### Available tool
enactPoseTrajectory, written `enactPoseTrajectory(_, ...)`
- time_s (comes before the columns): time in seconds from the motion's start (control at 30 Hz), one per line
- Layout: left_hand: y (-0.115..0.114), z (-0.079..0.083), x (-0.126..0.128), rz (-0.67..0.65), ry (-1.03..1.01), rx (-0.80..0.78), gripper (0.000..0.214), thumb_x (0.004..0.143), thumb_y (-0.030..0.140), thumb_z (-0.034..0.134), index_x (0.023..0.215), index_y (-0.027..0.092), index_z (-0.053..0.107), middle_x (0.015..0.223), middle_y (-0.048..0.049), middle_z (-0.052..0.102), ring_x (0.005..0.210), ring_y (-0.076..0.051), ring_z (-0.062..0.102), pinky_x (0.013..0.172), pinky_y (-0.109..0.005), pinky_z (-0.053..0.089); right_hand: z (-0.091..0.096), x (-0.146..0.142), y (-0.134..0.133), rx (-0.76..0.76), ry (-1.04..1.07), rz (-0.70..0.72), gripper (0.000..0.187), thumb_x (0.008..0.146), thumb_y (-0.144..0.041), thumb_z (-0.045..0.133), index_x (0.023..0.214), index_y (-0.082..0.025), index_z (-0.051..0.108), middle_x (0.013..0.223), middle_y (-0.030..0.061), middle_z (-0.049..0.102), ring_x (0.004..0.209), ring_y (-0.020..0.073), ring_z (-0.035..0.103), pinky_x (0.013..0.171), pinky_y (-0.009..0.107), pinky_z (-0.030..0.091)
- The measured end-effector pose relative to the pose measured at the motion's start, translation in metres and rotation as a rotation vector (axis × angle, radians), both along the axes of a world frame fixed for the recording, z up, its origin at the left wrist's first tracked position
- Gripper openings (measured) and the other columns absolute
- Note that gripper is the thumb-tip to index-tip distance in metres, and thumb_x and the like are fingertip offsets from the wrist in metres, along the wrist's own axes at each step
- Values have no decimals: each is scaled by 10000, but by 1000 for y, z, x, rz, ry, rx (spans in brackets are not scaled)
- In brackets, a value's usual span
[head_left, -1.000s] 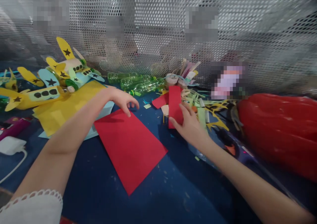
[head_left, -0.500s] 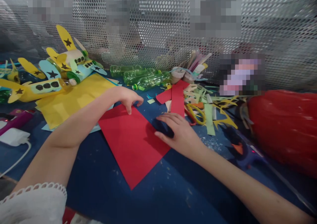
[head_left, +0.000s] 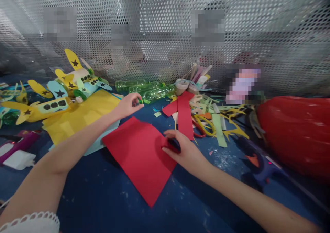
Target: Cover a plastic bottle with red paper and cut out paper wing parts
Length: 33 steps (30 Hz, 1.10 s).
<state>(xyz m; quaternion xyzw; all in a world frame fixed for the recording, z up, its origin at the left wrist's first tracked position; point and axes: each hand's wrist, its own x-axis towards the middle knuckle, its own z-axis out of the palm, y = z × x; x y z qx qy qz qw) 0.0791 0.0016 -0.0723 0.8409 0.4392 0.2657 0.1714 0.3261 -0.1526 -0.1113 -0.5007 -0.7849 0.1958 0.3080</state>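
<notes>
the red sheet lies flat on the scuffed blue tabletop, its right edge pinched by the right hand. the left hand is curled round the cap end of a green bottle. paper scraps lie just beside, and a perforated metal screen walls off the back.

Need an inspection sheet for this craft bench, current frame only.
Surface: blue table, speckled with bits.
Job's things: red sheet flat, right edge lifted; green bottles lying at the back.
Clutter: yellow paper, paper planes, scraps, red strip, glue gun, red bag.
Hands: left hand at a bottle cap, grip unclear; right hand pinches the sheet's edge.
Cables: none clear; charger at left.
Surroundings: mesh screen, people behind it.
</notes>
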Motion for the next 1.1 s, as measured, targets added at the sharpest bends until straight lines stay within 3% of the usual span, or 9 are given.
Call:
enactPoseTrajectory(0.1,7,-19,2,144,-150,51,384,843,361,553,1163,153,515,1091,-126,564,902,-181,585,797,-299,501,2,3,2,1,38,-17,350,880,-208,476,1226,-252,489,981,54,638,896,192,646,811,361,538)
enactPoseTrajectory(0.23,12,-37,-3,47,-153,-55,475,880,360,517,1317,199,426,1185,-113,585,1034,-207,588,896,-333,486,11,8,3,39,-9,9,363,845,-122,419,1148,-259,564,1072,81,579,960,201,623,842,363,519)
enactPoseTrajectory(0.33,16,-43,-6,8,-201,-87,423,881,388,526,1257,212,444,1212,-108,579,1145,-217,549,932,-332,473,19,10,3,16,-5,2,397,782,-90,433,1128,-235,565,992,72,557,844,186,610,757,334,522)
enactPoseTrajectory(0.5,20,-47,-7,-20,-269,-58,304,875,394,530,1094,200,448,1158,-96,568,1118,-193,549,900,-307,478,20,15,9,-112,61,-5,504,760,-138,449,1264,-160,442,788,18,550,652,157,571,627,298,510)
enactPoseTrajectory(0.63,22,-50,-6,-5,-282,-23,258,847,426,544,948,205,456,996,-46,566,935,-171,575,839,-314,490,11,16,15,-108,-40,-29,293,803,-252,488,1062,-159,589,934,109,649,826,230,648,751,378,531)
enactPoseTrajectory(0.73,24,-52,-6,26,-305,-44,249,819,437,553,849,205,467,879,-17,559,827,-168,574,805,-327,491,8,14,15,-28,-44,-65,287,869,-373,464,995,-164,615,954,135,653,880,258,658,783,392,530)
enactPoseTrajectory(0.93,24,-51,-6,170,-368,-57,316,840,288,447,1136,184,481,948,-55,609,919,-200,595,868,-367,477,0,21,20,26,89,-292,359,890,-459,418,1035,-169,571,1002,164,684,956,301,664,839,429,520)
enactPoseTrajectory(1.1,17,-41,-8,242,-388,-47,401,879,243,264,1087,172,600,1122,-86,629,1091,-228,540,984,-386,404,-19,36,36,12,266,-375,398,872,-519,465,1074,-193,570,1056,142,674,1012,282,634,914,452,490)
